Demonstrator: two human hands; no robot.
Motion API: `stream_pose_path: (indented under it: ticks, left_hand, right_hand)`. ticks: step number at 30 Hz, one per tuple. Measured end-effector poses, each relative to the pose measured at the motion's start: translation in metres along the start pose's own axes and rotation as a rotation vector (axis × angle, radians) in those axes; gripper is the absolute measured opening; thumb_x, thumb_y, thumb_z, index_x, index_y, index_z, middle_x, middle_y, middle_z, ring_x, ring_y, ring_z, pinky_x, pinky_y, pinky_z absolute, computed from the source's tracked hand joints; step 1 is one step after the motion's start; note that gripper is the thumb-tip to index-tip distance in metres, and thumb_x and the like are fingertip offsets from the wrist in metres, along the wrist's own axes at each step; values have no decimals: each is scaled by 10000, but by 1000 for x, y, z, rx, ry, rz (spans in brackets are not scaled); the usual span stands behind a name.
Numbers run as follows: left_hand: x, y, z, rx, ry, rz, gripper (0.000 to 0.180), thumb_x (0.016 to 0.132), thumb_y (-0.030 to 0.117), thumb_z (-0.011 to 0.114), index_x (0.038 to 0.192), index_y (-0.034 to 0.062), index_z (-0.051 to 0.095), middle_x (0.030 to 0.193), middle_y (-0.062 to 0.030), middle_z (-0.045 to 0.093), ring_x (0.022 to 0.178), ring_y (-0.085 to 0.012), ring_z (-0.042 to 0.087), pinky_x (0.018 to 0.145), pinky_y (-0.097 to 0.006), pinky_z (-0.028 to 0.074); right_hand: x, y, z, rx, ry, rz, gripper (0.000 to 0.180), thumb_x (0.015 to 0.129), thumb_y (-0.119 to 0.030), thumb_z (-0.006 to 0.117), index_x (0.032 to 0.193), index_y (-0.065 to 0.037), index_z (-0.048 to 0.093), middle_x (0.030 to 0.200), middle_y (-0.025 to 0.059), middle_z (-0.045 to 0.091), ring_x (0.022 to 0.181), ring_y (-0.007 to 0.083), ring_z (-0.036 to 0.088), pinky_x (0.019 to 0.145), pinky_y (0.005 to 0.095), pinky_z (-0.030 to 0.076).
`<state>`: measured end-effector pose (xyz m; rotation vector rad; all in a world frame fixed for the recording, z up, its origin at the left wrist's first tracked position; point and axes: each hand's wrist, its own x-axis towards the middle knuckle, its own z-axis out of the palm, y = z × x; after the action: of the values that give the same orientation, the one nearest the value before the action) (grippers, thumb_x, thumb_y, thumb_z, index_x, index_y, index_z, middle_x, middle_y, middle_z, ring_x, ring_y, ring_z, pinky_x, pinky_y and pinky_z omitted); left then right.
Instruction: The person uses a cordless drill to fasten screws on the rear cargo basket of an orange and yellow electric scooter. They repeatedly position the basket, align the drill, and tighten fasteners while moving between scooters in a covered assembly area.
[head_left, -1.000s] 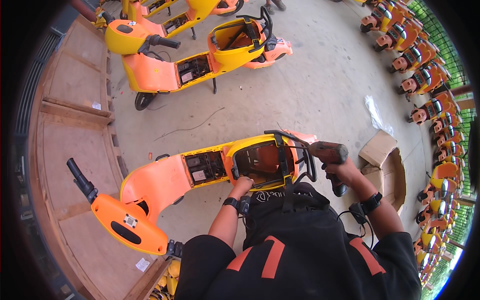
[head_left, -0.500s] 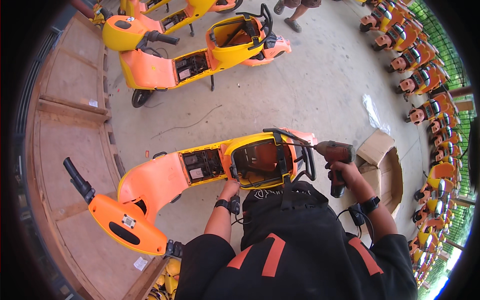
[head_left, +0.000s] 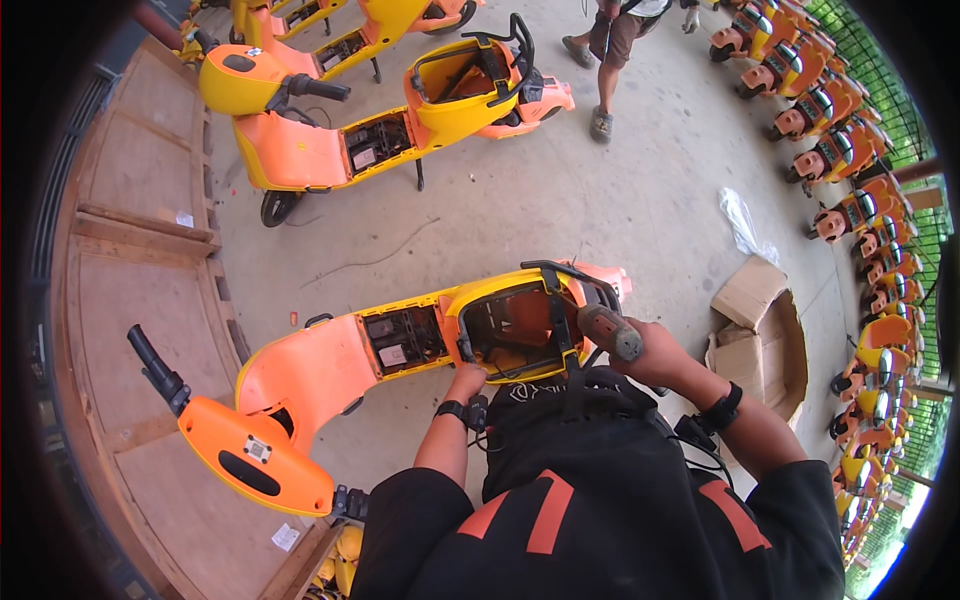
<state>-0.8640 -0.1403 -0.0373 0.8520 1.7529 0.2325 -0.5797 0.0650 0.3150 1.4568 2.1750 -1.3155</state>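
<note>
**Drill brought in over the open seat bay**

Wooden platform (head_left: 130, 300) runs along the 9 o'clock side; the black handlebar grip (head_left: 150, 365) and orange front fairing (head_left: 255, 455) of our scooter sit against it at about 8 o'clock.

Scooter body (head_left: 330, 365) lies across the middle of the frame, orange panels forward, yellow tail section toward 3 o'clock. Footwell cover is off; the open battery compartment (head_left: 405, 340) shows wiring and a labelled block.

Left hand (head_left: 468, 380) rests on the lower rim of the seat bay (head_left: 515, 330), fingers curled onto the edge just below centre. Whether it grips anything small there, we cannot tell.

Right hand (head_left: 655, 345) is closed around the handle of a cordless drill (head_left: 610, 332). Compared with a second ago, the drill has swung in from well out at 3 o'clock and now sits touching, or just over, the bay's right rim, its nose tilted down toward the black rear rack (head_left: 570, 285). We judge the tool is being lined up on a fastener at that rim; the fastener itself is hidden.

At 3 o'clock on the concrete floor (head_left: 600, 210), an open cardboard box (head_left: 765, 330). A second stripped scooter (head_left: 400, 110) stands at 12 o'clock, a bystander's legs (head_left: 605, 60) beyond it, and a row of parked scooters (head_left: 860, 190) curves along the right rim.
</note>
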Motion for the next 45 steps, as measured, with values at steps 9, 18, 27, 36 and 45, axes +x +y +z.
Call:
stream_pose_path:
  ticks: [9,18,27,36,45]
  left_hand:
    - [5,8,-6,-170,3,-23,302,926,217,554,936,-48,698,721,-167,661,562,-271,642,555,-384,505]
    - [17,-23,25,154,16,266,315,933,227,553,893,-49,699,739,-159,678,579,-261,657,569,-381,514]
    - [21,-23,28,167,61,295,311,910,236,569,855,-46,688,736,-171,676,607,-272,656,606,-394,510]
    - [0,17,12,-210,-5,40,327,936,256,550,861,-37,672,628,-140,611,496,-249,591,476,-401,449]
    - [-40,45,26,-445,-66,-175,294,946,266,549,958,7,688,561,-59,517,423,-161,472,411,-327,370]
  right_hand:
    - [18,-18,-26,-112,8,-43,526,724,-278,753,1198,-97,612,983,174,707,909,354,680,810,421,539]
    - [16,-22,-21,-62,260,-38,559,731,-220,757,1237,-76,568,991,185,707,923,363,684,775,412,552]
    - [31,-3,-18,327,-203,-16,464,757,-117,703,1196,-62,561,868,30,629,749,142,631,679,311,550]
    - [27,-20,-32,268,11,36,342,741,-130,714,1056,-22,635,832,45,662,748,142,626,691,313,528]
    - [21,-14,-33,75,-65,-139,761,731,-193,731,1423,-99,429,828,134,683,711,232,684,641,353,543]
